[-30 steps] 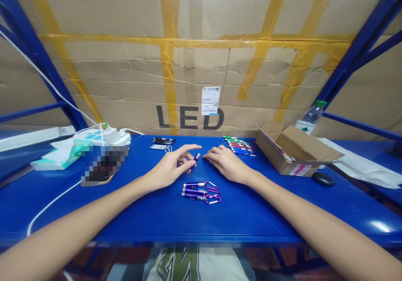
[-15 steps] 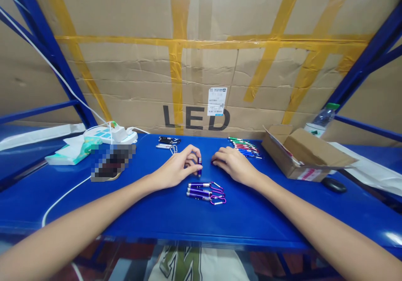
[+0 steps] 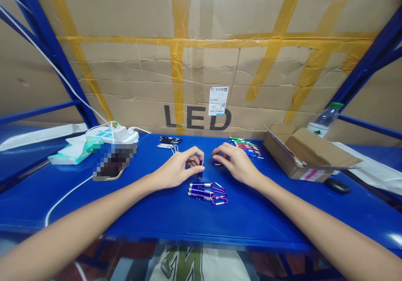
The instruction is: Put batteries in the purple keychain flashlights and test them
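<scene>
My left hand [image 3: 182,166] pinches a small purple flashlight [image 3: 201,170] between thumb and fingers, holding it upright just above or on the blue table. My right hand [image 3: 234,160] is a short way to the right, fingers bent and slightly apart. Just under its fingertips lies a dark purple clip [image 3: 216,163]; the rest of it is hidden by the hand. In front of both hands, several purple flashlights with carabiner clips [image 3: 204,192] lie side by side. Behind my right hand is a row of green, red and blue flashlights [image 3: 246,146].
Black and silver flashlights [image 3: 168,143] lie at the back. An open cardboard box [image 3: 292,168], a black mouse [image 3: 337,185] and a bottle [image 3: 325,119] are on the right. A blurred-out phone [image 3: 114,163], tissue pack [image 3: 75,153] and power strip [image 3: 109,135] sit left. A large carton [image 3: 141,76] stands behind.
My right hand's fingers have lifted and spread a little, uncovering part of the purple clip beneath. My left hand keeps the flashlight upright. The whole view has shifted slightly.
</scene>
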`<state>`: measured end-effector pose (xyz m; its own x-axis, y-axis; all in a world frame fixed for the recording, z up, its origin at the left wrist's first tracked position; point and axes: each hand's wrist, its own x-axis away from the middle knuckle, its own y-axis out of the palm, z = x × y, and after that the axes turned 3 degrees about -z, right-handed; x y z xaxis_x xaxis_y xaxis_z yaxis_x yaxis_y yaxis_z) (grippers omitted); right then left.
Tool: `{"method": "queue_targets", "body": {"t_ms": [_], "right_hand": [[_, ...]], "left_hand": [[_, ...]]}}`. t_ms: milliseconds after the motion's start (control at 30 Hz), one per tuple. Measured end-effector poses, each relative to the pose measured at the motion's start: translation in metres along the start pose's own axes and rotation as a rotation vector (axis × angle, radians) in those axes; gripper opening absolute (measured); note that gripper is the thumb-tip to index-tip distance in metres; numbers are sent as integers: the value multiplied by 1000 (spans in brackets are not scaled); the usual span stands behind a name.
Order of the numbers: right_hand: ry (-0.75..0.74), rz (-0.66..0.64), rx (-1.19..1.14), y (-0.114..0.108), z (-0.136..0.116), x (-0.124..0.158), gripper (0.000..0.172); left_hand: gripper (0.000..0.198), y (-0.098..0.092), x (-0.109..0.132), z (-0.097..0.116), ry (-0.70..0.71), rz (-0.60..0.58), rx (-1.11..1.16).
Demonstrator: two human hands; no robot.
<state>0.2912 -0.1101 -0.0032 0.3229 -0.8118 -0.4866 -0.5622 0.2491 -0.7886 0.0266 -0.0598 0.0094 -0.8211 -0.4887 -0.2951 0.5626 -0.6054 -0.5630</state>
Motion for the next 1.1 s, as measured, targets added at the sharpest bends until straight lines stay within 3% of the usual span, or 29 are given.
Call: {"method": "queue_targets", "body": {"t_ms": [200,367,500,667,967,1100], "right_hand": [[13,15,-298,0,-16,-1,13],[12,31,-370,0,-26,1,11],[-9,23,-355,1,-28,3,9],[-67,13,-310,0,-28,4,9],[-116,22,-244,2,-29,6,7],[-100,54,-264,4,-31,7,6]], "left_hand": [[22,-4,0,-9,41,4,-230],[27,-4,0,-13,44,1,-216],[19,-3,-1,-16,99,50,-211],[24,-4,-1,-16,109,72,-272],[40,0,0,-2,9,-9,-225],[32,4,1,1,-78,-23,-74]]}}
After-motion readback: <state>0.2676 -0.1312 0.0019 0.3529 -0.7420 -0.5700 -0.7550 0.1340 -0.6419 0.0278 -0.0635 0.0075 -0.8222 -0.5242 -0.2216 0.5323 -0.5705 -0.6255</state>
